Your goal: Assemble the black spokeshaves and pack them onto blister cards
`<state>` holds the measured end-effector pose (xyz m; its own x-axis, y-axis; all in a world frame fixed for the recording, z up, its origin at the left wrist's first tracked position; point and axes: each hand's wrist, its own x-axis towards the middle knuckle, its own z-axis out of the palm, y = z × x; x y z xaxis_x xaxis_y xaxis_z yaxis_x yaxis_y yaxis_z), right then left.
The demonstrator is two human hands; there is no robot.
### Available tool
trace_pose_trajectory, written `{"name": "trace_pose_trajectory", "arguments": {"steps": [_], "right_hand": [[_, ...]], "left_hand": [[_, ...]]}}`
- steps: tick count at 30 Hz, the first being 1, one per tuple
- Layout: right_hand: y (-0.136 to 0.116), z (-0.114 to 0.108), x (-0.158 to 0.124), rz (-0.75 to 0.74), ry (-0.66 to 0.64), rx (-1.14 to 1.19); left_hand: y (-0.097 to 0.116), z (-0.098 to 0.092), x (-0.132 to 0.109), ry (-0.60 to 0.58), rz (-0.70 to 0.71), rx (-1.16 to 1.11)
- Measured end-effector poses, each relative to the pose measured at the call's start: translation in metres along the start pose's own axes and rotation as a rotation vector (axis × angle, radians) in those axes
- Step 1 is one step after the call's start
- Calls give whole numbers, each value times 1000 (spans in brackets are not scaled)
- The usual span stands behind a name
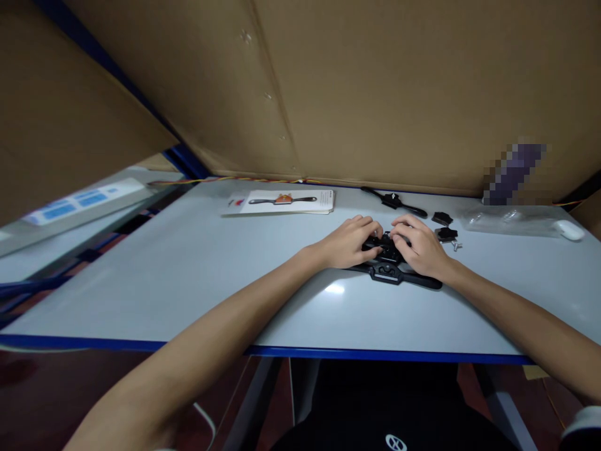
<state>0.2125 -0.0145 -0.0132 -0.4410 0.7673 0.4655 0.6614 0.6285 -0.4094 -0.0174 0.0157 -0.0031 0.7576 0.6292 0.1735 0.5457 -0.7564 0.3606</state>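
Observation:
My left hand (350,241) and my right hand (420,245) meet over a black two-handled tool (385,250) on the pale table (197,275). Both hands have their fingers curled onto it from either side. A second black two-handled tool (392,274) lies flat just in front of them, under my wrists. A third such tool (393,200) rests farther back. Two small black parts (444,225) and a small metal screw (456,245) sit to the right of my right hand.
A printed card (282,202) picturing the tool lies at the back left. A clear plastic bag (507,220) and a white mouse (569,230) are at the back right. Cardboard walls (375,88) enclose the table's rear; a blue edge (328,354) marks its front.

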Motion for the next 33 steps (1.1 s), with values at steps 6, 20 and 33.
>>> {"name": "trace_pose_trajectory", "arguments": {"steps": [6,20,33], "right_hand": [[1,2,0,63,32,-17],[1,1,1,48,-33,-25],[2,0,1,-50,-92,25]], "left_hand": [[0,0,1,6,1,7],[0,1,1,10,10,10],[1,1,1,6,5,-1]]}}
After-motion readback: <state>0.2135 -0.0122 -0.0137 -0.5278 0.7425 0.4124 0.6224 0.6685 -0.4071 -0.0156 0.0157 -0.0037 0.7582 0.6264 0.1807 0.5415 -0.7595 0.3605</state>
